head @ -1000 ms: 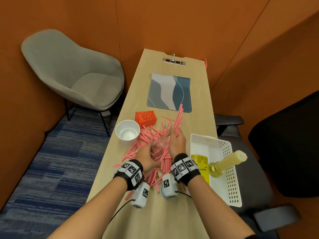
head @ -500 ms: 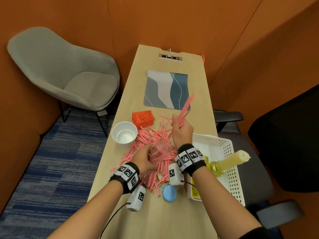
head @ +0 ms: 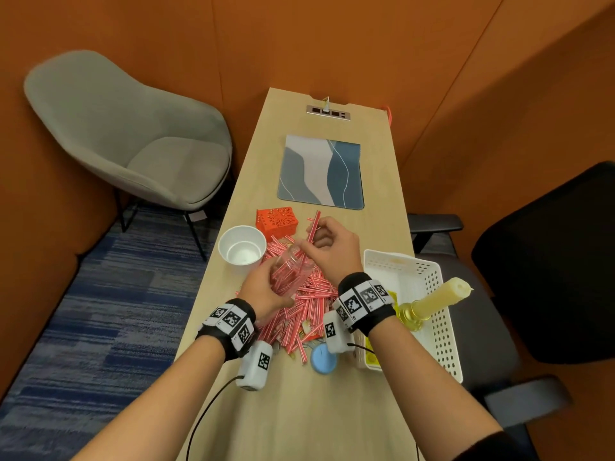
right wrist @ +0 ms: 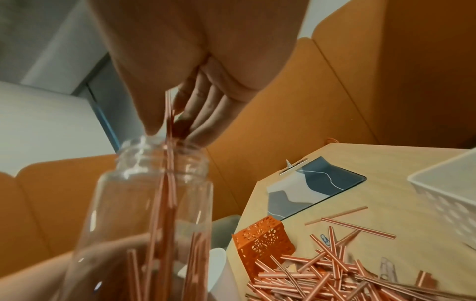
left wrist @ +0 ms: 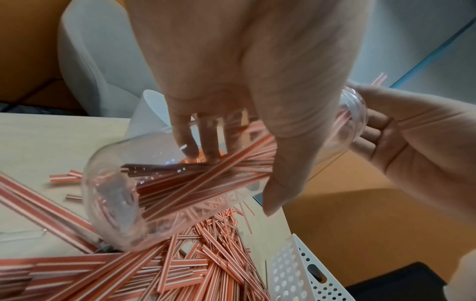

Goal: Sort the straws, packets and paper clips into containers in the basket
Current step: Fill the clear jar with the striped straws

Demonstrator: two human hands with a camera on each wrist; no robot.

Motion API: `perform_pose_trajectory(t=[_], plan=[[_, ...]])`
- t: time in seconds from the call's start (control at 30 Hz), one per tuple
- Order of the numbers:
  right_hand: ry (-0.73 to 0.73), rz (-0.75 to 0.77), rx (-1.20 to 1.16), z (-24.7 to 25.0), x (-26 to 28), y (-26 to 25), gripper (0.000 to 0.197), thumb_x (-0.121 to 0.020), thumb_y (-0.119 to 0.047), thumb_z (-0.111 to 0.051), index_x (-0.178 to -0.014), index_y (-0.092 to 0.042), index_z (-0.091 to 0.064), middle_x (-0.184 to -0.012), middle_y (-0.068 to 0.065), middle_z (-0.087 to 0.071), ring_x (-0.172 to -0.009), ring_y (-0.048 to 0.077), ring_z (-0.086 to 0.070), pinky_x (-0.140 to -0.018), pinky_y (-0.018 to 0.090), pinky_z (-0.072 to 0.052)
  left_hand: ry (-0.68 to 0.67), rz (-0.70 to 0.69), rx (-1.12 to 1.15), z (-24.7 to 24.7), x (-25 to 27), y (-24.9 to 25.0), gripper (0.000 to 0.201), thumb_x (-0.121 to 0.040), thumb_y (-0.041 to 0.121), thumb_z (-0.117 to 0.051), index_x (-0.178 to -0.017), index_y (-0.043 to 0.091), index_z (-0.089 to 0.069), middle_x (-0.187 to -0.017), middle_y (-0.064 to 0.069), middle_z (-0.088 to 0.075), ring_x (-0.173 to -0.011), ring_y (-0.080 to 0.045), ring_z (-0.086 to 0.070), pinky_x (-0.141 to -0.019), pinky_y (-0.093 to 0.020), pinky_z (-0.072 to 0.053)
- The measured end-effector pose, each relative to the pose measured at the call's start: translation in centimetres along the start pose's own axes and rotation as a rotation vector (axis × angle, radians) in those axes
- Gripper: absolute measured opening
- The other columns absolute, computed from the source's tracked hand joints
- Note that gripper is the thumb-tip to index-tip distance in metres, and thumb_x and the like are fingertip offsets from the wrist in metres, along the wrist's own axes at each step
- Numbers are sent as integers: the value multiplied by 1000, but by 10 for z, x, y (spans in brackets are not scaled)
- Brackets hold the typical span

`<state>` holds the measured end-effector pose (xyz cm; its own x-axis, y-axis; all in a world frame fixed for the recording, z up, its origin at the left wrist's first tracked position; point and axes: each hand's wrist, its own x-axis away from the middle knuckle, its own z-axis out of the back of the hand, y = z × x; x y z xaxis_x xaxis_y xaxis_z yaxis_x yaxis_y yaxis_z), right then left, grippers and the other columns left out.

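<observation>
Red-and-white straws [head: 311, 302] lie heaped on the wooden table [head: 299, 410]. My left hand [head: 271, 284] grips a clear plastic bottle [head: 293, 264], tilted over the heap with its mouth towards the far end. Inside the bottle [left wrist: 154, 179] several straws lie slanted. My right hand [head: 316, 239] pinches a thin bunch of straws [head: 314, 224] whose lower ends are inside the bottle mouth [right wrist: 165, 154]. A white perforated basket [head: 444, 331] stands at the right table edge with a yellow packet [head: 372, 359] in it. A blue paper clip [right wrist: 326, 240] lies among the straws.
A white cup [head: 242, 249] and an orange cut-out box [head: 277, 221] stand just beyond the heap on the left. A candle in a gold holder [head: 432, 301] lies in the basket. A blue round lid [head: 322, 358] is near me. A grey-blue mat [head: 321, 173] lies farther off.
My right hand raised a bunch of straws off the heap, then swung it left and down into the bottle mouth. My left hand lifted and tilted the bottle.
</observation>
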<state>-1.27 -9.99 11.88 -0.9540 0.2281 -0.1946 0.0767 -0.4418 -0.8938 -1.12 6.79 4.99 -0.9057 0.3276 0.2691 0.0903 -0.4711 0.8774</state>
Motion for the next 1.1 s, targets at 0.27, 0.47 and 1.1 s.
perform_pose_trajectory(t=[0.27, 0.47, 1.1], plan=[[-157, 57, 69, -6, 2, -7, 15, -79, -28, -81, -80, -20, -68, -69, -2, -67, -64, 17, -63, -62, 23, -55, 89, -6, -27, 14, 6, -9, 72, -62, 10, -94, -116, 25, -49, -103, 4, -58, -93, -12, -58, -75, -21, -46], [-164, 124, 112, -6, -10, -6, 31, -100, -34, -50, -83, -21, -71, -79, -8, -69, -74, 6, -62, -71, 27, -50, 95, -29, -8, 20, -6, -12, 71, -61, 12, -95, -115, 24, -51, -105, 2, -63, -95, -16, -64, -82, -30, -55], [-487, -245, 1056, -50, -4, 148, 20, -85, -10, -66, -104, -8, -66, -116, 15, -60, -99, 29, -64, -82, 37, -56, 40, -12, 76, 32, -17, -36, 75, -59, 13, -97, -121, 25, -55, -110, 6, -69, -101, -4, -65, -87, -22, -53]])
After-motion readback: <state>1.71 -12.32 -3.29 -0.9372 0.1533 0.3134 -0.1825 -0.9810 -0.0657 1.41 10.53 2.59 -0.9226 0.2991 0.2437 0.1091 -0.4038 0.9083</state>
